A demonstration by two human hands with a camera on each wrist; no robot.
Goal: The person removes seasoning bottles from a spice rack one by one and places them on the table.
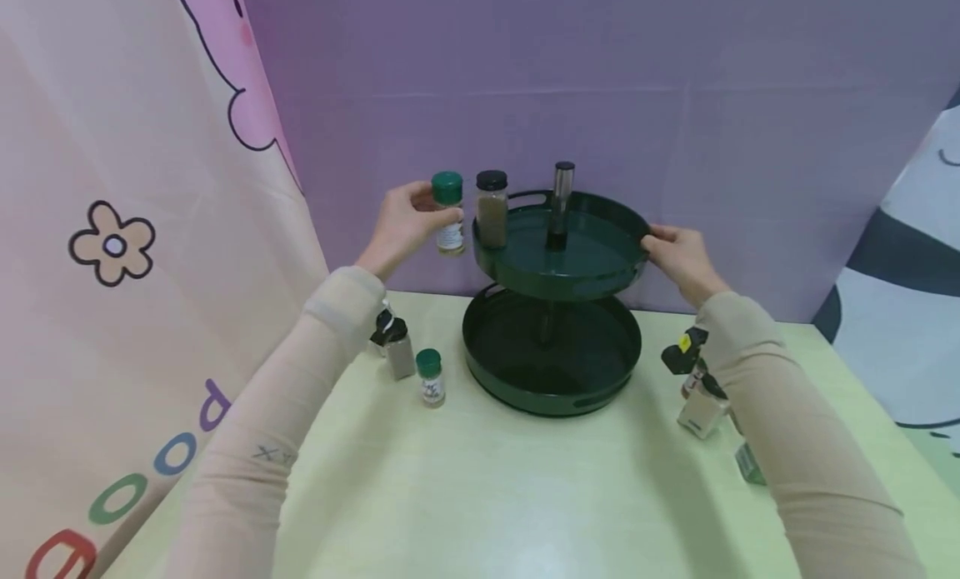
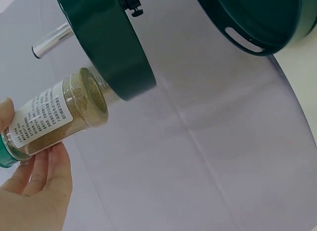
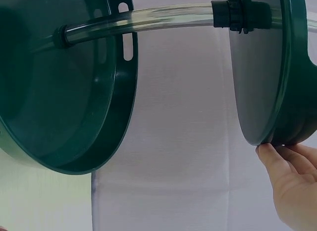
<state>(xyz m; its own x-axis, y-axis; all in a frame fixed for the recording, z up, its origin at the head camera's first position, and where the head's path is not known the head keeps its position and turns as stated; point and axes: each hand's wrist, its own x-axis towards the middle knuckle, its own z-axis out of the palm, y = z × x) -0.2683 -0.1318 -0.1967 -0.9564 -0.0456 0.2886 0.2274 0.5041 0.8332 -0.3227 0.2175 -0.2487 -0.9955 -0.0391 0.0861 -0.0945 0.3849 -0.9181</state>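
In the head view my left hand (image 1: pixel 401 229) grips a spice jar (image 1: pixel 450 236) with a green lid, held upright just left of the upper tray. The left wrist view shows brown powder and a white label on this jar (image 2: pixel 44 114). A dark green two-tier rack has an upper tray (image 1: pixel 558 285) and a lower tray (image 1: pixel 543 393) on a central metal post (image 1: pixel 562 200). Inside the upper tray's left edge stands a black-lidded spice jar (image 1: pixel 492 218). With thumb and fingers my right hand (image 1: pixel 678 258) pinches the upper tray's right rim.
Left of the rack, a green-lidded jar (image 1: pixel 431 385) and black-lidded jars (image 1: pixel 401 356) stand on the pale table (image 1: pixel 480 496). Near the right forearm are a square jar (image 1: pixel 703 411) and a small green item (image 1: pixel 750 464). A purple cloth (image 1: pixel 480 46) hangs behind.
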